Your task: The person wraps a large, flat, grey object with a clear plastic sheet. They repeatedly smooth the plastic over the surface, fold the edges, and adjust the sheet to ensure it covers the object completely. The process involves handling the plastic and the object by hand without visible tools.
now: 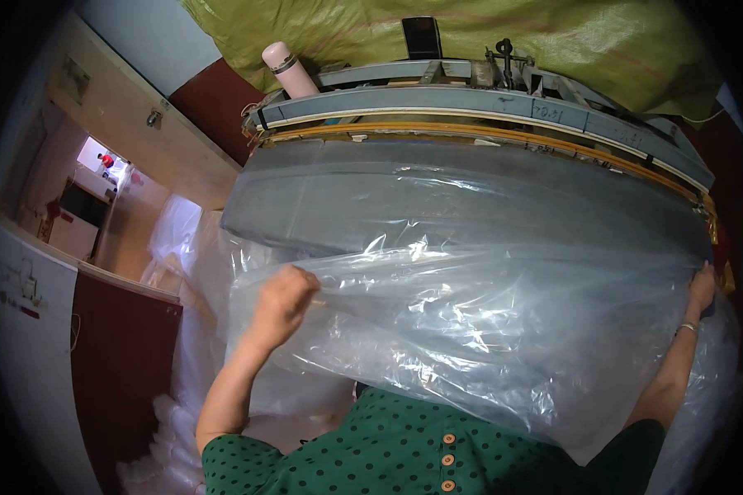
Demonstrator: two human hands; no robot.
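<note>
A wide sheet of clear plastic film (437, 322) spreads over the front of a grey work surface (347, 186) and hangs down before my body. On the left, my left hand (286, 299) is closed in a fist on the film, pulling a fold of it taut. Far to the right, my right hand (702, 289) grips the film's other side by the right end of the work surface; its fingertips are partly hidden. The film between both hands is wrinkled and shiny.
Behind the work surface runs a long grey metal frame (470, 101) with an orange strip (470, 132). A pink bottle (291, 71) and a dark phone (421, 38) rest near it. Crumpled film (169, 445) lies at lower left, beside a doorway. Yellow-green sheeting (586, 49) hangs at the back.
</note>
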